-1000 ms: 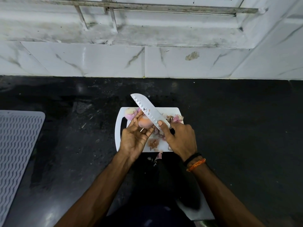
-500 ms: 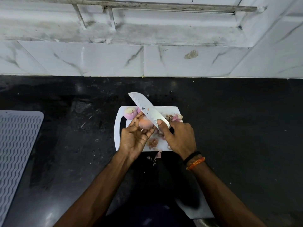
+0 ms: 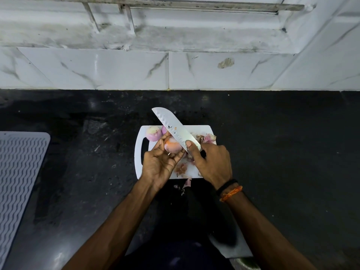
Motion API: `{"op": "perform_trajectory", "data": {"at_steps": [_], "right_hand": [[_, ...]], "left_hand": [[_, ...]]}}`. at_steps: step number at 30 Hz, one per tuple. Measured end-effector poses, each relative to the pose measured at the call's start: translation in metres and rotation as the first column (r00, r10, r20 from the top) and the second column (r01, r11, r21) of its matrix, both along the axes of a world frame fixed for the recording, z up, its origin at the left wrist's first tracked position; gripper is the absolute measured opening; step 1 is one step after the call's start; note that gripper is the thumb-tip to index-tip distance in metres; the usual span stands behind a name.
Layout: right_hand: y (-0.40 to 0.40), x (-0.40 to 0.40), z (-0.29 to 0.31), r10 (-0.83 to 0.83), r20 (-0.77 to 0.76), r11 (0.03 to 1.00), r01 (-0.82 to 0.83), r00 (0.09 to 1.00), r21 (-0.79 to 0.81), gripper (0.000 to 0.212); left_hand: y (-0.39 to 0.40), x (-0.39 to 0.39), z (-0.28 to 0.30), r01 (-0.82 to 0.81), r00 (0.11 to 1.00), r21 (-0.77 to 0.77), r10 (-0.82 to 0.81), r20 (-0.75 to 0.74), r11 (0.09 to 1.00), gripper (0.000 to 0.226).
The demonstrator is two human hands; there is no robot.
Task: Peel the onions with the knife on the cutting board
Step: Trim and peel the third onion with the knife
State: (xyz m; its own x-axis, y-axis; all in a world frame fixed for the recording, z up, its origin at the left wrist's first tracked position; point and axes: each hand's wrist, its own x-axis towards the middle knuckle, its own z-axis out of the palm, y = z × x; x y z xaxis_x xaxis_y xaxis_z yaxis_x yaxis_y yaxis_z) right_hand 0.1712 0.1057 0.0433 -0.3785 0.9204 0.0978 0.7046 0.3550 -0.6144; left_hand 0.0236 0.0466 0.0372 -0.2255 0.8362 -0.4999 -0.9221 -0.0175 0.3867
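Over the white cutting board (image 3: 138, 152), my left hand (image 3: 158, 162) holds an orange-pink onion (image 3: 171, 146) between thumb and fingers. My right hand (image 3: 211, 162) grips the knife (image 3: 173, 128), thumb pressed on the flat of the blade; the handle is hidden in the fist. The blade lies against the onion's right side and points up-left past the board's far edge. A peeled pale onion (image 3: 153, 133) sits at the board's far left corner, with another partly hidden behind the blade. Onion skins (image 3: 207, 138) lie at the far right corner, and more skin scraps (image 3: 181, 168) lie between my hands.
The board lies on a black stone counter (image 3: 272, 152). A grey ribbed mat (image 3: 19, 172) lies at the left edge. A white marble-tiled wall (image 3: 126, 71) runs along the back. A few skin bits (image 3: 187, 183) have fallen on the counter just in front of the board.
The hands, knife and onion have barely moved; the blade stays against the onion, with only a slight shift.
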Motion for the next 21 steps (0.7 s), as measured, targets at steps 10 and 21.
{"op": "perform_trajectory", "data": {"at_steps": [10,21], "right_hand": [[0.001,-0.003,0.006,-0.004,0.021,1.0,0.004,1.0,-0.007,0.057],[0.007,0.002,-0.004,0.053,0.04,0.999,-0.054,0.998,0.01,0.068]], "left_hand": [[0.001,0.001,0.0,0.057,0.998,-0.08,-0.059,-0.021,0.995,0.03],[0.001,0.003,0.004,0.054,0.98,-0.186,-0.088,-0.18,0.981,0.022]]}}
